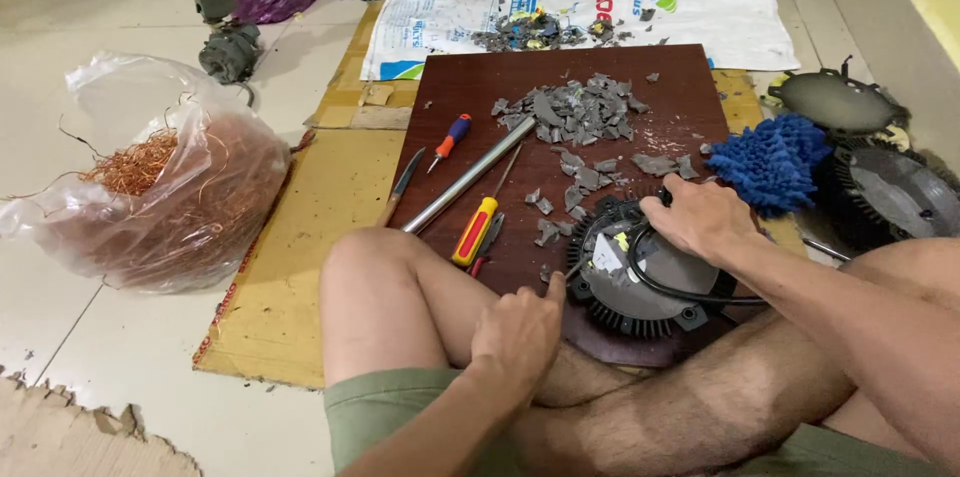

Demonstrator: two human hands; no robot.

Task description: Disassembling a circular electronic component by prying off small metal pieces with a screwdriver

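Right hand (700, 219) clamped on finned round housing (640, 282), lower centre; left hand (520, 332) fisted around thin tool, tip at housing's left edge.

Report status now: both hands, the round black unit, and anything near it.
Left hand fisted at finned black unit. Right hand gripping its top, by cable. Grey shards, screwdrivers close.

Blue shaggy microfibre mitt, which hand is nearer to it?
Right. The right hand lies just beside the blue shaggy microfibre mitt; the left hand sits far lower left.
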